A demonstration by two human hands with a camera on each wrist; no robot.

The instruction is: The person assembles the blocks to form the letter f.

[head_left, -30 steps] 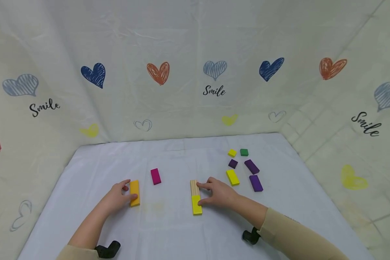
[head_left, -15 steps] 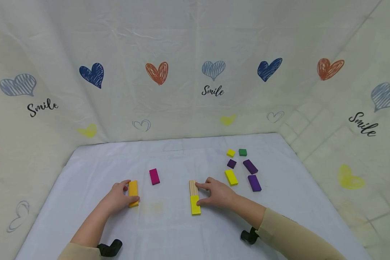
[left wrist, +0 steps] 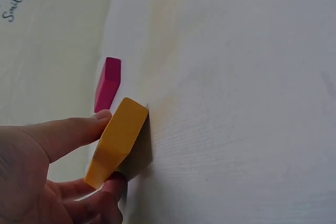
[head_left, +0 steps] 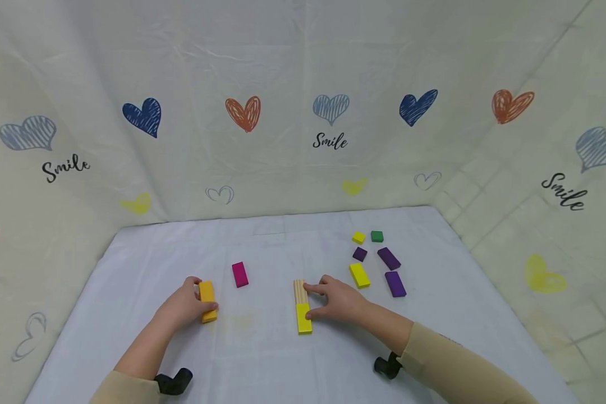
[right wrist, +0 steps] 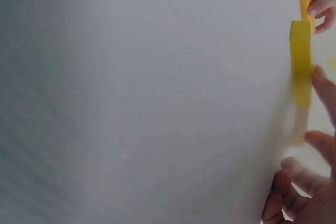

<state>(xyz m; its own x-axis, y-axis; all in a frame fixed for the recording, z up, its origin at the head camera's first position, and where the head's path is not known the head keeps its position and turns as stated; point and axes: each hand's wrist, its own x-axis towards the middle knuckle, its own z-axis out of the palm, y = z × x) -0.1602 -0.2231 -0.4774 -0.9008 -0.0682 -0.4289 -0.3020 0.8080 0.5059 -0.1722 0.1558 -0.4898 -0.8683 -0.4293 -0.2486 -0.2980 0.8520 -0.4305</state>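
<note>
My left hand (head_left: 180, 304) pinches an orange wooden block (head_left: 208, 301) between thumb and fingers. In the left wrist view that orange block (left wrist: 118, 137) is tilted, with a shadow beside it on the cloth. My right hand (head_left: 341, 299) touches the right side of a line made of a yellow block (head_left: 304, 319) and a striped bare-wood piece (head_left: 300, 292), which meet end to end. Its thumb is at the yellow part and its forefinger at the wood. In the right wrist view, the remaining fingers (right wrist: 299, 187) bend loosely.
A magenta block (head_left: 240, 274) lies between the hands, farther back. Right of the right hand are a yellow block (head_left: 359, 275), purple blocks (head_left: 395, 284), a small dark purple block (head_left: 360, 254), a small yellow one (head_left: 358, 237) and a green one (head_left: 377, 236). White cloth (head_left: 262, 365) covers the table.
My left hand has shifted slightly and the orange block has tilted in its grip. My right hand and the pieces beside it keep their place; the head view has moved a little.
</note>
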